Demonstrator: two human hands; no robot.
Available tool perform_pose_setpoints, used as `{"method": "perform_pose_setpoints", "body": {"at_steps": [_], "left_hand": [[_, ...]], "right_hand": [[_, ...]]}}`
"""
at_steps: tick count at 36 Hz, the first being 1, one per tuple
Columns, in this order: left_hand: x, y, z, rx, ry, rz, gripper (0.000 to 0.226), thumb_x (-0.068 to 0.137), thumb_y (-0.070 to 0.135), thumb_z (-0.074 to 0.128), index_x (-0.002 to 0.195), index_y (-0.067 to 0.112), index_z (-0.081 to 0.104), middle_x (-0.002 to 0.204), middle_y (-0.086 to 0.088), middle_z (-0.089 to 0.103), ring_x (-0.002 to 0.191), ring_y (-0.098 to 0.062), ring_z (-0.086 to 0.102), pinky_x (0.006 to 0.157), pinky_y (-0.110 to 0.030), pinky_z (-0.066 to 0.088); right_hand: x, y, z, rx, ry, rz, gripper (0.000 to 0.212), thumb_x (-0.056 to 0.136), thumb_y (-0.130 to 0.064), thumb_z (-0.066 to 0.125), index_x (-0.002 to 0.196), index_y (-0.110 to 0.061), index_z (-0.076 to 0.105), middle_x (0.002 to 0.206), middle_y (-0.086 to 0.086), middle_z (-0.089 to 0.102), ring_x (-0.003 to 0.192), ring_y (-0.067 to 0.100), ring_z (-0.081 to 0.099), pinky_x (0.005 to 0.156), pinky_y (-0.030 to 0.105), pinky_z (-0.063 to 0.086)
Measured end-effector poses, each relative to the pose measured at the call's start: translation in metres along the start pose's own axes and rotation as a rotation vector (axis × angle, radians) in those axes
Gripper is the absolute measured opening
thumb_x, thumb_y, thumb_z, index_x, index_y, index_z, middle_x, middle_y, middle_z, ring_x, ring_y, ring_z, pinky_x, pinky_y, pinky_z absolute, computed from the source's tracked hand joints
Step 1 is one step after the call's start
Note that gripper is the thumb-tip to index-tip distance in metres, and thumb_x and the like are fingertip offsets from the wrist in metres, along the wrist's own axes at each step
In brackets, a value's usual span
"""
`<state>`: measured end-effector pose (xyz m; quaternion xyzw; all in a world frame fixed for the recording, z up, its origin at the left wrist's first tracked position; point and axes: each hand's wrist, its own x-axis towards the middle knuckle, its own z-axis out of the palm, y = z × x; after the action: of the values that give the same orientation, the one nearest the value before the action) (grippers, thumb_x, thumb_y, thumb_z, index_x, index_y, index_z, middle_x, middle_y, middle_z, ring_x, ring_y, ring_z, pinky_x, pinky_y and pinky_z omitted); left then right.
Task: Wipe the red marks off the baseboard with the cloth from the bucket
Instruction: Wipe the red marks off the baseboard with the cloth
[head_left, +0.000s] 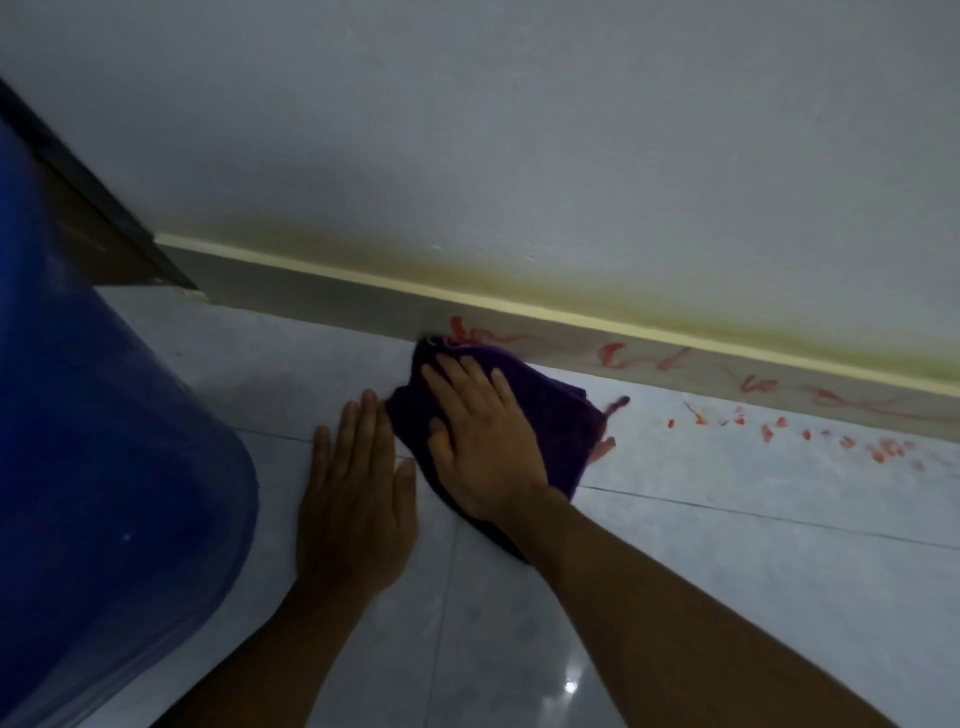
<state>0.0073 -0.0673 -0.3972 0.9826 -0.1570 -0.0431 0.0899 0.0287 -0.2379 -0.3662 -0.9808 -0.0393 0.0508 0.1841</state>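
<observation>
A grey baseboard runs along the foot of the wall, with red marks smeared over its right half. A purple cloth lies bunched on the floor tile, its far edge touching the baseboard at the leftmost red mark. My right hand presses flat on the cloth, fingers spread and pointing at the wall. My left hand rests flat on the tile just left of the cloth, fingers together, holding nothing. The blue bucket fills the left of the view.
Red spots dot the pale floor tiles below the baseboard on the right. A dark door frame stands at the left end of the baseboard, behind the bucket. A yellowish stain runs along the wall above the baseboard.
</observation>
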Motion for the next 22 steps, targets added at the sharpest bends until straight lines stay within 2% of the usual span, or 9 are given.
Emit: {"method": "perform_pose_setpoints", "body": {"at_steps": [2, 5, 9, 12, 14, 16, 18, 22], "left_hand": [[-0.001, -0.001, 0.000, -0.018, 0.005, 0.005, 0.067, 0.107, 0.042, 0.011, 0.163, 0.005, 0.018, 0.173, -0.015, 0.017, 0.161, -0.029, 0.017, 0.129, -0.056, 0.021], [-0.001, -0.002, 0.001, -0.044, 0.008, 0.004, 0.066, 0.107, 0.042, 0.015, 0.164, 0.008, 0.015, 0.174, -0.012, 0.012, 0.162, -0.027, 0.011, 0.130, -0.055, 0.017], [-0.002, -0.001, 0.001, -0.054, 0.009, 0.002, 0.066, 0.107, 0.041, 0.017, 0.165, 0.010, 0.013, 0.175, -0.010, 0.008, 0.163, -0.026, 0.007, 0.131, -0.054, 0.015], [-0.002, 0.001, 0.001, -0.065, 0.019, 0.000, 0.065, 0.107, 0.040, 0.018, 0.165, 0.010, 0.014, 0.175, -0.010, 0.009, 0.163, -0.026, 0.008, 0.131, -0.054, 0.014], [-0.002, 0.002, 0.001, -0.062, 0.021, 0.002, 0.066, 0.107, 0.041, 0.017, 0.165, 0.010, 0.013, 0.175, -0.010, 0.009, 0.163, -0.026, 0.007, 0.131, -0.054, 0.014], [-0.002, 0.003, 0.001, -0.053, 0.016, 0.000, 0.066, 0.107, 0.041, 0.017, 0.165, 0.010, 0.012, 0.175, -0.011, 0.008, 0.163, -0.026, 0.007, 0.131, -0.054, 0.014], [-0.001, 0.004, 0.001, -0.050, 0.015, -0.001, 0.066, 0.107, 0.041, 0.018, 0.165, 0.010, 0.013, 0.175, -0.011, 0.008, 0.163, -0.027, 0.007, 0.131, -0.054, 0.014], [-0.001, 0.005, 0.000, -0.043, 0.008, -0.004, 0.065, 0.107, 0.039, 0.020, 0.165, 0.009, 0.015, 0.175, -0.012, 0.010, 0.162, -0.028, 0.008, 0.131, -0.054, 0.015]], "right_hand": [[-0.018, 0.021, -0.005, -0.010, 0.018, 0.032, 0.057, 0.104, -0.037, 0.034, 0.159, -0.025, 0.028, 0.167, -0.002, 0.025, 0.156, 0.016, 0.014, 0.127, 0.043, 0.007], [-0.055, 0.064, -0.020, 0.002, 0.066, 0.184, 0.058, 0.100, -0.036, 0.034, 0.158, -0.026, 0.031, 0.165, -0.002, 0.029, 0.154, 0.018, 0.018, 0.127, 0.042, 0.007], [-0.113, 0.136, -0.040, -0.046, 0.190, 0.487, 0.059, 0.098, -0.033, 0.030, 0.155, -0.018, 0.035, 0.161, 0.008, 0.036, 0.152, 0.027, 0.026, 0.124, 0.052, 0.018], [-0.129, 0.161, -0.045, -0.042, 0.267, 0.809, 0.063, 0.099, -0.035, 0.025, 0.158, -0.013, 0.026, 0.166, 0.012, 0.024, 0.154, 0.030, 0.017, 0.125, 0.055, 0.013], [-0.125, 0.156, -0.040, -0.043, 0.291, 0.898, 0.066, 0.099, -0.037, 0.023, 0.160, -0.012, 0.020, 0.168, 0.012, 0.018, 0.155, 0.030, 0.012, 0.125, 0.054, 0.009], [-0.113, 0.136, -0.032, -0.050, 0.305, 0.917, 0.069, 0.098, -0.039, 0.023, 0.160, -0.009, 0.018, 0.168, 0.015, 0.016, 0.155, 0.032, 0.011, 0.125, 0.054, 0.008], [-0.101, 0.108, -0.023, -0.068, 0.275, 0.858, 0.071, 0.098, -0.042, 0.024, 0.160, -0.008, 0.017, 0.168, 0.016, 0.016, 0.155, 0.033, 0.011, 0.126, 0.053, 0.007], [-0.067, 0.033, -0.001, -0.049, 0.170, 0.549, 0.070, 0.100, -0.044, 0.031, 0.161, -0.013, 0.014, 0.170, 0.010, 0.011, 0.157, 0.027, 0.003, 0.127, 0.049, 0.004]]}}
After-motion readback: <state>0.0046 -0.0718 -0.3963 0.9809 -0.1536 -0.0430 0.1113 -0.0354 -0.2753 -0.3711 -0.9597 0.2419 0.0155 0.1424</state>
